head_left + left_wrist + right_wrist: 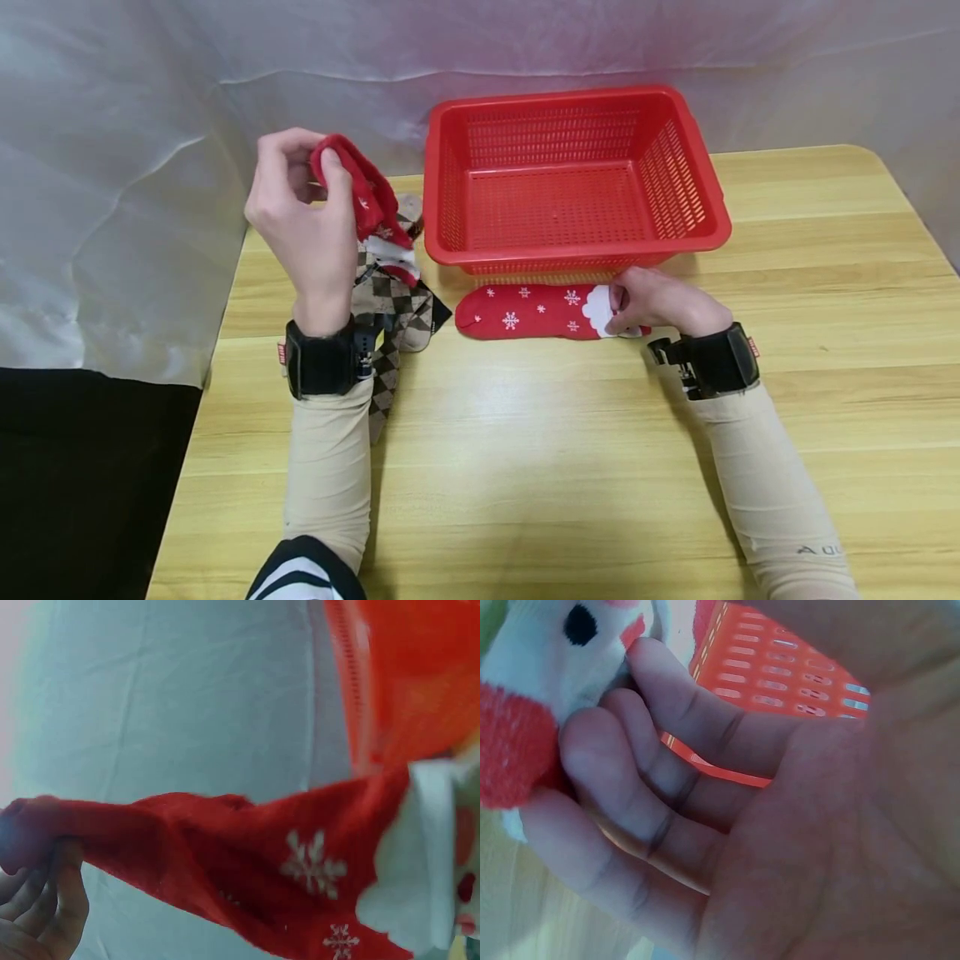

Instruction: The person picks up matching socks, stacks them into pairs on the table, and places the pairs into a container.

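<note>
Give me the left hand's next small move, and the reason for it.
Probably lower the raised snowflake sock over the flat snowflake sock, white-patterned ends together. The two look like a pair: the left hand pinches one's red end above the wood-grain table, while the right hand grips the other's white-patterned end.

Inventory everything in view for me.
table: one, light wood, beneath the socks
basket: one, red, at the back
checked socks: several, brown-beige, left of basket
flat sock: one, red-white, before basket
raised sock: one, red-white, over checked socks
cloth: unclear count, greyish, behind table
dark area: one, black, lower left
striped sleeve: one, dark-white, left arm
arm sleeves: two, beige, forearms
wristbands: two, black, wrists
left hand: one, bare, pinching raised sock
right hand: one, bare, gripping flat sock
</note>
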`<state>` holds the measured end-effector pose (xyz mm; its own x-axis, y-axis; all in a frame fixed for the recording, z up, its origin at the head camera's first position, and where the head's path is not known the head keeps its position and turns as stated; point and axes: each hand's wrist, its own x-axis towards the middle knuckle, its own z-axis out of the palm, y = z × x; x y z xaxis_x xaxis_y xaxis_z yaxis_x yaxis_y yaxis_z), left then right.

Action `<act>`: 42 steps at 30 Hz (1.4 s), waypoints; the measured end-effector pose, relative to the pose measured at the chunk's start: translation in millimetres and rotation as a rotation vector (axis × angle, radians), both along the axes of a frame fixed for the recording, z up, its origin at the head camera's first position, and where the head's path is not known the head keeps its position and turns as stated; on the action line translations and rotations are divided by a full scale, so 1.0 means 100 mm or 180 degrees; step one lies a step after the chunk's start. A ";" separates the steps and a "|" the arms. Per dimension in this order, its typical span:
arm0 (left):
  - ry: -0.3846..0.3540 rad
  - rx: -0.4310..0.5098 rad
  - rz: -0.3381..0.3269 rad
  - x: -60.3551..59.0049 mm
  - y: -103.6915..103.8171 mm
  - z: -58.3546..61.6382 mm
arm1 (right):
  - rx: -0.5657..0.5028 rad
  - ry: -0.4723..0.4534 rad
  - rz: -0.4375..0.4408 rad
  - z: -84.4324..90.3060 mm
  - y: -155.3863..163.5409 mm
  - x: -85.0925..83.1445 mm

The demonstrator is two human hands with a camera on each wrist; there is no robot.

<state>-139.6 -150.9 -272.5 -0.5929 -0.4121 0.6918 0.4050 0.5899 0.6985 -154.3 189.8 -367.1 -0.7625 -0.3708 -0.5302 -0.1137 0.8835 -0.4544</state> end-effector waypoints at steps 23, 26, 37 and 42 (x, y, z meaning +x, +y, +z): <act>0.0162 -0.0809 -0.1276 0.47 0.46 0.23 | -0.1805 0.0778 0.0453 0.35 -0.62 0.41; 0.0088 -0.0922 -0.1508 0.49 0.54 0.20 | -0.2020 0.0724 0.0414 0.34 -0.69 0.45; -0.0368 -0.1098 -0.1599 0.43 0.55 0.15 | -0.2013 0.1071 -0.0065 0.38 -0.49 0.36; -0.1002 -0.1168 -0.1563 0.36 0.48 0.14 | -0.1810 0.1151 -0.0359 0.49 -0.34 0.33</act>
<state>-103.4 -103.0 -258.4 -0.8466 0.1838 0.4995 0.4965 0.6107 0.6168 -120.9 155.7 -318.0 -0.9054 -0.4241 0.0189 -0.2669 0.5340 -0.8023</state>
